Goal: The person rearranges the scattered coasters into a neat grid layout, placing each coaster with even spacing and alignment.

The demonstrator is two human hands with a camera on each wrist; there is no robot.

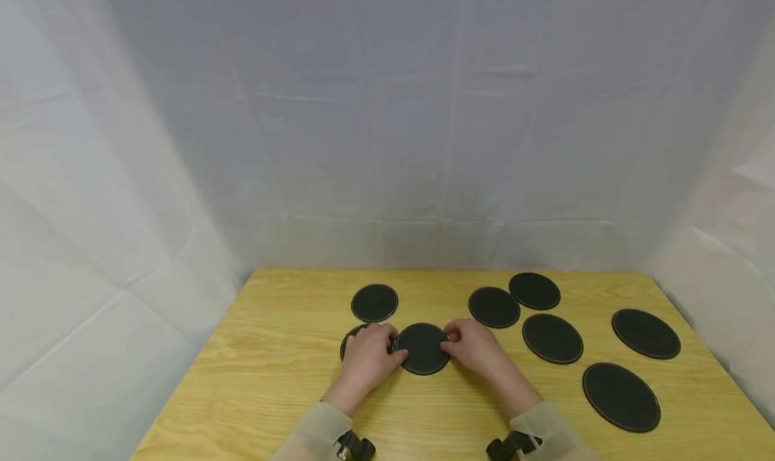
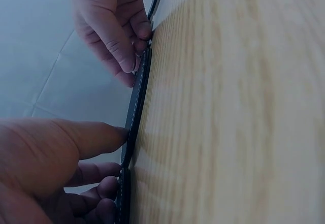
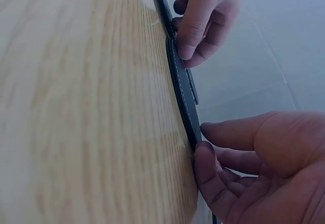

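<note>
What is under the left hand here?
The left hand covers most of a black coaster beside the one both hands pinch; only its rim shows. Anything beneath is hidden.

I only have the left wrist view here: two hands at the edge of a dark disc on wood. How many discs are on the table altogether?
Observer: The head view shows eight round black discs on the wooden table; the disc between the hands is near the front middle.
Operator: Is the left hand on that one alone?
Observer: No. The left hand also lies over a second disc, which peeks out at its left side.
Operator: And the right hand?
Observer: The right hand has its fingertips at the middle disc's right edge, and the nearest other disc lies apart to its right.
</note>
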